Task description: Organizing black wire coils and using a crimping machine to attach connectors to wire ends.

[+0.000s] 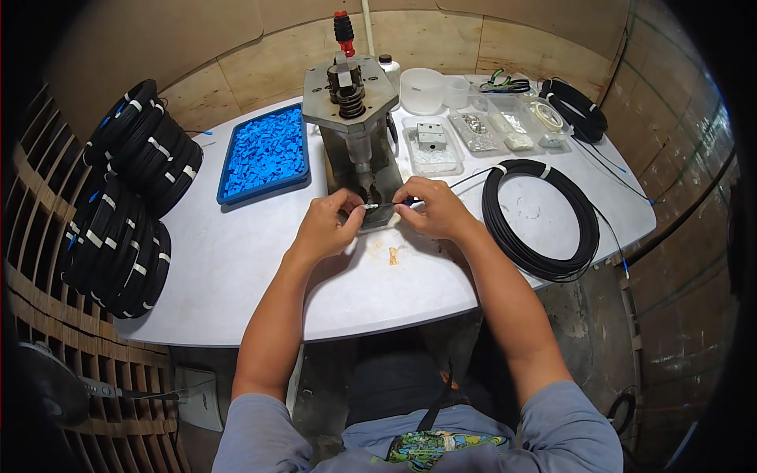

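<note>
In front of a metal hand press (351,118), my two hands meet at the lower end of its frame. My left hand (325,227) is closed, its thumb and forefinger pinching a small whitish connector piece (371,206). Opposite it, my right hand (436,207) is closed in a pinch on the end of a black cable, where a bit of blue shows at the fingertips. A thin strand spans the gap between both hands. From behind my right hand the cable runs to a large black cable coil (495,229) bound with white ties. The fingers partly hide both small parts.
Left of the press stands a blue tray (226,177) of small blue plastic parts. Stacked black cable coils (142,150) fill the far left. Clear plastic boxes (473,130) of small parts, a white tub (422,91) and another coil (574,110) line the back right.
</note>
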`<action>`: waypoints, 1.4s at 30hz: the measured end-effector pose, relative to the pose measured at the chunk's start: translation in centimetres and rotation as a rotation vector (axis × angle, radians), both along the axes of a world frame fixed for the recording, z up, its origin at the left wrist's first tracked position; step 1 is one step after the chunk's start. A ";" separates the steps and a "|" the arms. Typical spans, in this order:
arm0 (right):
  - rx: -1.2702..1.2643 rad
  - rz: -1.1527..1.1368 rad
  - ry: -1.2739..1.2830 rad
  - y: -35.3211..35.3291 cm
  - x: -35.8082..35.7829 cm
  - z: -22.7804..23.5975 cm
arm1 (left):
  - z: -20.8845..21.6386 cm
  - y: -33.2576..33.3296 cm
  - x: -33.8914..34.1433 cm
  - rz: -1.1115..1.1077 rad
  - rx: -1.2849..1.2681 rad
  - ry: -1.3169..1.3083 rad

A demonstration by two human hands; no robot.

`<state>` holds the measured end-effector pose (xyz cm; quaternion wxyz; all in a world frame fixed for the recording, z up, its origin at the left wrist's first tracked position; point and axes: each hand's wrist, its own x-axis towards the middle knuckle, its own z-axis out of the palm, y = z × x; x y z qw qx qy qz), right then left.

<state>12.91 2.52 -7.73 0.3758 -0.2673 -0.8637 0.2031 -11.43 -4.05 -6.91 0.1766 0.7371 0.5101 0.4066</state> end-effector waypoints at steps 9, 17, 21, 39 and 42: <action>0.017 -0.006 -0.017 0.0 0.1 0.1 | -0.2 0.1 -0.1 -0.008 0.018 0.007; 0.007 -0.002 -0.012 0.0 0.1 0.1 | 0.1 0.0 0.1 0.000 0.003 0.002; -0.006 -0.012 -0.025 -0.1 0.0 0.2 | 0.0 0.0 0.0 -0.001 0.012 0.002; 0.032 -0.065 -0.002 -0.1 -0.4 -0.3 | -0.2 0.1 -0.2 -0.115 0.149 0.015; 0.033 -0.065 0.007 -0.1 -0.4 -0.3 | -0.1 0.1 -0.2 -0.119 0.173 0.018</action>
